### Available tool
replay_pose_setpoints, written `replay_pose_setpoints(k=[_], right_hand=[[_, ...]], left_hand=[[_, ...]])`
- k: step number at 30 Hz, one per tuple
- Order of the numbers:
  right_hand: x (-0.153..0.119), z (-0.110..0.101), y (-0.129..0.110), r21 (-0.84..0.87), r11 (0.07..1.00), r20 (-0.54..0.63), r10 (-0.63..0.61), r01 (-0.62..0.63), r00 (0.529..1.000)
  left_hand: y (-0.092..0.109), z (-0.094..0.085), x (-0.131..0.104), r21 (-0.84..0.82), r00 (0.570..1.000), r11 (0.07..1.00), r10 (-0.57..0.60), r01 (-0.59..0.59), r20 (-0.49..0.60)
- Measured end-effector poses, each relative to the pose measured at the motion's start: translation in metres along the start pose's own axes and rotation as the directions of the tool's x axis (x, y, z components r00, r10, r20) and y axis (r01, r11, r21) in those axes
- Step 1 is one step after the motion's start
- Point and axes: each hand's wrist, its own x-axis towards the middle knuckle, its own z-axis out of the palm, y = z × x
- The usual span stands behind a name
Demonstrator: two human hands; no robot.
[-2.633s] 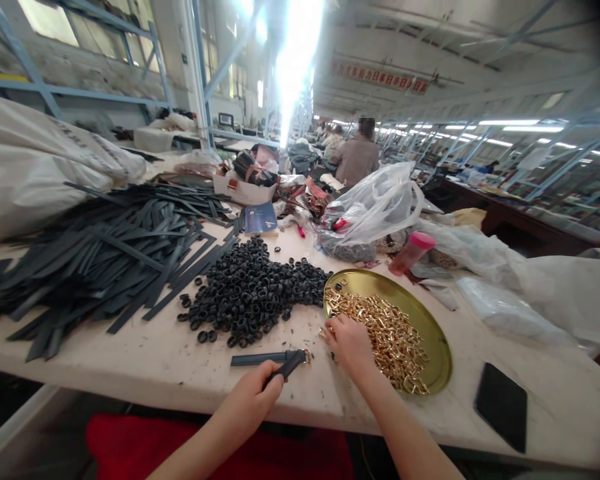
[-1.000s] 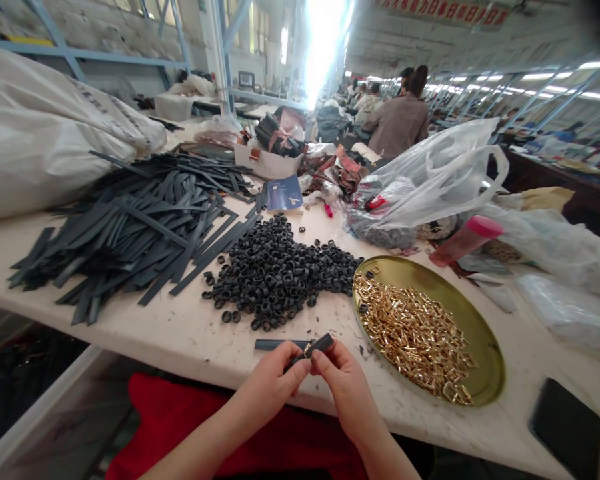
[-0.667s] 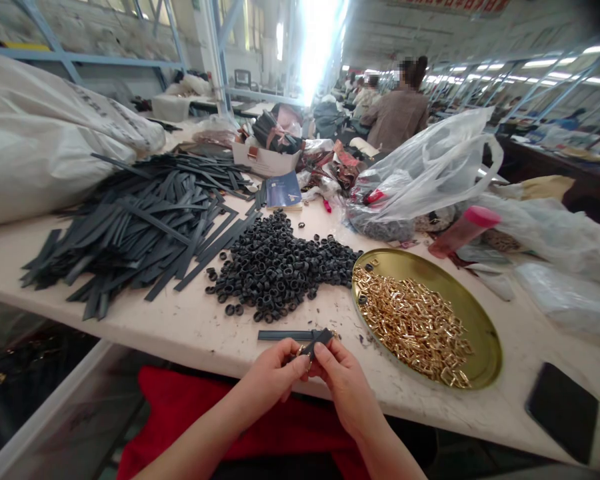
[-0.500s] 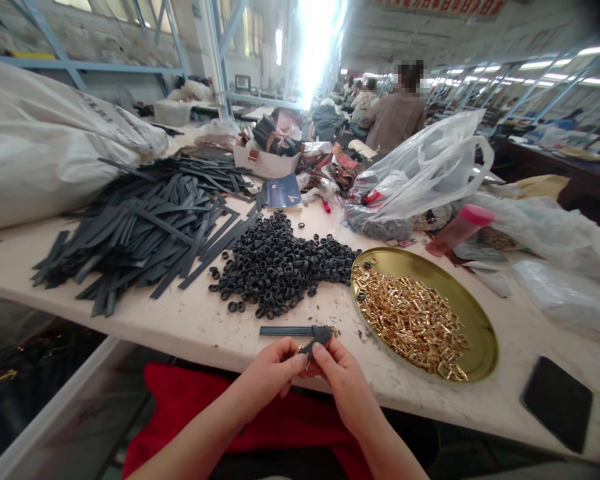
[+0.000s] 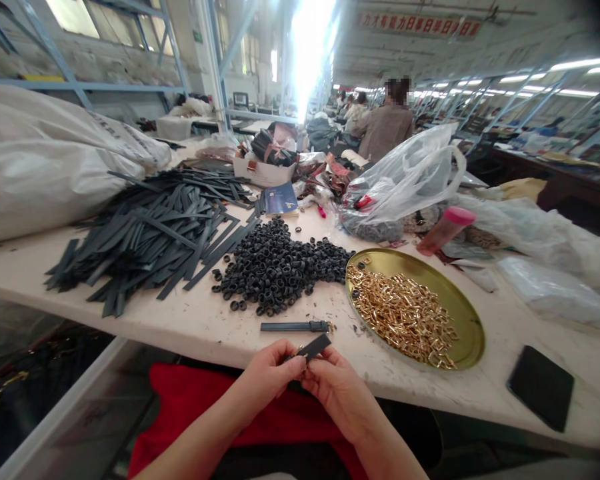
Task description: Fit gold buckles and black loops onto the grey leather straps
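At the table's front edge, my left hand (image 5: 275,367) pinches a short black strap (image 5: 317,346) between thumb and fingers. A bit of gold metal, apparently a buckle, shows at its lower end, partly hidden by the fingers. My right hand (image 5: 337,387) is closed on the same piece from the other side, its fingertips bent under the strap. Just beyond my hands lies a buckled black strap (image 5: 290,327) with a gold buckle at its right end. Behind it is a heap of small black loops (image 5: 280,267). Gold buckles (image 5: 405,313) fill part of a round gold tray (image 5: 467,343).
Black strips (image 5: 150,233) are piled at the left beside a large white sack (image 5: 40,167). A blue booklet (image 5: 281,199), a clear plastic bag (image 5: 405,177) and a pink-capped container (image 5: 445,232) lie farther back. A dark phone-like slab (image 5: 543,387) rests at the right. A person (image 5: 387,127) sits beyond.
My right thumb has moved off the top of the strap and the fingers have shifted lower, leaving the strap's free end exposed. The camera view has tilted up slightly.
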Motion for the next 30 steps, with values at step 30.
replay_pose_setpoints(k=[30], right_hand=[[0.164,-0.048,-0.069,-0.907,0.305,0.125,-0.46,0.289,0.879]], left_hand=[[0.004,-0.038,0.061,0.272,0.982,0.962,0.089,-0.041,-0.166]])
